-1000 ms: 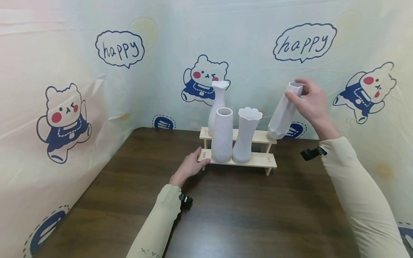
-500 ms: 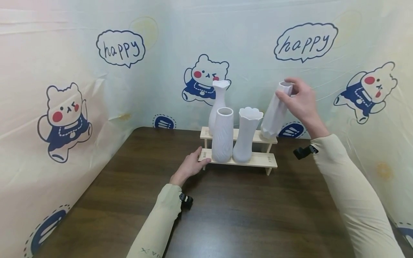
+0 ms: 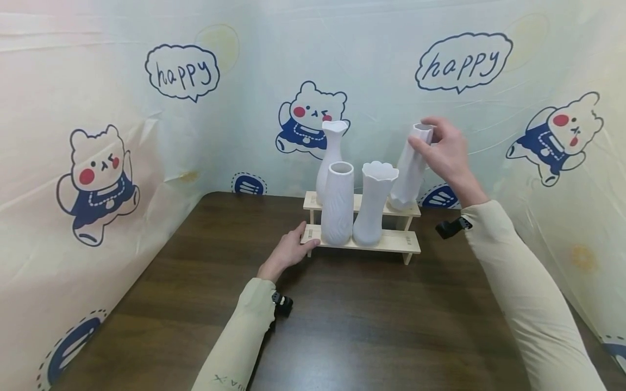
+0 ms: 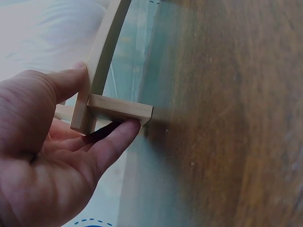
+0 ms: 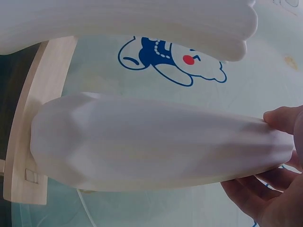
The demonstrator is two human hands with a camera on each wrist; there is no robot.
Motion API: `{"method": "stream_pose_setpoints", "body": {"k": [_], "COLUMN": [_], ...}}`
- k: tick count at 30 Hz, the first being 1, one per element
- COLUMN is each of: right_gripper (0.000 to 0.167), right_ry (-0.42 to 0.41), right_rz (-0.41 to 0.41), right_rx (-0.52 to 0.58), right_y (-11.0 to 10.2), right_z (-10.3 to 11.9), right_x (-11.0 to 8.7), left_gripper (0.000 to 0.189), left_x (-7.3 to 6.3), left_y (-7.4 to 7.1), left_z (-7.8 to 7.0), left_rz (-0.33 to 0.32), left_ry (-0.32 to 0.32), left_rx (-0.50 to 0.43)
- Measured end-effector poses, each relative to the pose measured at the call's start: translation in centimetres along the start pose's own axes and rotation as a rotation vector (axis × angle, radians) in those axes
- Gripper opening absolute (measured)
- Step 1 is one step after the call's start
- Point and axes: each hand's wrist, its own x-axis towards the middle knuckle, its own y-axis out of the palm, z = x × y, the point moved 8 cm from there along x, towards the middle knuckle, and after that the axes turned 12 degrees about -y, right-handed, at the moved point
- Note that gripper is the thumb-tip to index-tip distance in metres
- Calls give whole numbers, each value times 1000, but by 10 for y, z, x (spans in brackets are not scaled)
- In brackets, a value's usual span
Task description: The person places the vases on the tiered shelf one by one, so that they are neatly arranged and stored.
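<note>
My right hand (image 3: 447, 152) pinches the rim of a white faceted vase (image 5: 156, 142). The vase leans slightly, its base at the right end of the upper board (image 5: 28, 175) of a two-step wooden stand (image 3: 393, 240); in the right wrist view it meets the board. With my left hand (image 3: 290, 251) I hold the left end of the lower board, thumb (image 4: 71, 82) on its top side and fingers (image 4: 116, 144) around the leg (image 4: 120, 108). On the lower board stand a white wave-textured vase (image 3: 337, 209) and a white scalloped-rim vase (image 3: 370, 212).
At the left of the upper board a slim white vase (image 3: 333, 144) with a flared rim stands, partly behind the wave-textured one. The stand sits toward the back of a dark brown table (image 3: 323, 326). A printed cloth (image 3: 381, 98) hangs behind.
My right hand has carried the faceted vase leftward over the upper board, and the vase has become more upright. My left hand stays on the stand.
</note>
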Motion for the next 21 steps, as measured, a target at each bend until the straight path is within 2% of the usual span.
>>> {"method": "stream_pose_setpoints", "body": {"k": [11,17,21], "right_gripper": [54,54,53], "right_ry": [-13,-13,-26], "right_rz": [11,14,14], "right_rx": [19,34,35], "right_y": [12,17,22], "right_z": [7,9,10], "right_x": [4,6,7], "left_gripper": [85,84,84], "left_x": [-1,0,-1], "left_y": [0,0,0], "left_z": [1,-2,0], "left_rz": [1,-3,0], "left_ry": [3,27,15], "left_rx": [-17,-15,-11]}}
